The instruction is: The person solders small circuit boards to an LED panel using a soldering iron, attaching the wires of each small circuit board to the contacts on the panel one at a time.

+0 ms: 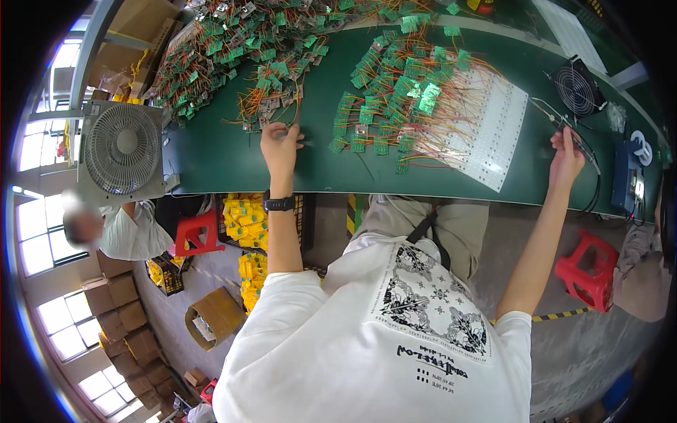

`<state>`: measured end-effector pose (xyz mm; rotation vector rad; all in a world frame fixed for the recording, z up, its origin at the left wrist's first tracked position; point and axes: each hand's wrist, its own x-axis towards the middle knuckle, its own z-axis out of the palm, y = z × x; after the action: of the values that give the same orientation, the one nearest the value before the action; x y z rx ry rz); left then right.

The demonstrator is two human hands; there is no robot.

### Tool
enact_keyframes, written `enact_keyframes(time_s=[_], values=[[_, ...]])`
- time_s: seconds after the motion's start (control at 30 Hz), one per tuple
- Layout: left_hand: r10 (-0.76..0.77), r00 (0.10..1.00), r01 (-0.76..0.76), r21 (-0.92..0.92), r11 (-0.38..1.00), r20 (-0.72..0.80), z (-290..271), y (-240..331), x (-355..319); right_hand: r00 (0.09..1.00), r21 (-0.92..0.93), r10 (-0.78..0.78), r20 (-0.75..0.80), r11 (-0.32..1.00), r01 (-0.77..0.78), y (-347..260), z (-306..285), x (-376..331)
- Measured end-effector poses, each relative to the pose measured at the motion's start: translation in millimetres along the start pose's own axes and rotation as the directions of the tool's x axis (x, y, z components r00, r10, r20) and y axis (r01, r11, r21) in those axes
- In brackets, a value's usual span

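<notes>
While our left hand (pixel 281 144) reaches out to the edge of the loose heap of small green circuit boards (pixel 233 63), its fingers are curled down and pinched on one wired board (pixel 270 125) at the heap's near fringe, where a piece can be drawn free without tangling the orange and red leads behind it. We hold our right hand (pixel 566 156) raised off the counter (pixel 233 158), its grip pressed closed around a slim soldering iron (pixel 564 123) whose cord trails away to the right, so the tip stays up and away from the green mat. Between our hands lies the sorted batch (pixel 395 99), boards fanned in rows with their wires running onto a white sheet (pixel 493 134), apart from the raw heap. A small black fan (pixel 576 88) sits just beyond the iron, likely to pull fumes away; a larger white fan (pixel 123 149) stands at the counter's left end.
</notes>
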<state>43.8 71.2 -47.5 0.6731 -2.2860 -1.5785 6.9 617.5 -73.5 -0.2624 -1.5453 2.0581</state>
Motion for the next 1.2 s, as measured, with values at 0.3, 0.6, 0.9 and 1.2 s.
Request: enact_keyframes(time_s=[0.3, 0.6, 0.9, 1.2], values=[[-0.271, 0.943, 0.301, -0.144, 0.943, 0.195, -19.8, 14.1, -39.8, 1.0, 0.037, 0.011, 0.0, 0.999, -0.011, -0.7, 1.5, -1.2], [-0.105, 0.969, 0.099, 0.037, 0.994, 0.225, -12.3, 19.0, -58.3, 1.0, 0.027, 0.026, -0.01, 0.999, -0.026, -3.3, 8.9, -4.3], [0.154, 0.931, -0.114, -0.137, 0.984, 0.33, 35.2, 75.1, -56.0, 0.996, 0.002, 0.017, -0.085, 1.0, -0.017, -0.2, 1.8, -0.2], [0.491, 0.53, -0.294, -0.393, 0.871, 0.691, 195.2, 165.8, -12.9, 0.993, -0.013, 0.056, -0.103, 0.998, -0.058, -0.9, 8.7, -1.9]])
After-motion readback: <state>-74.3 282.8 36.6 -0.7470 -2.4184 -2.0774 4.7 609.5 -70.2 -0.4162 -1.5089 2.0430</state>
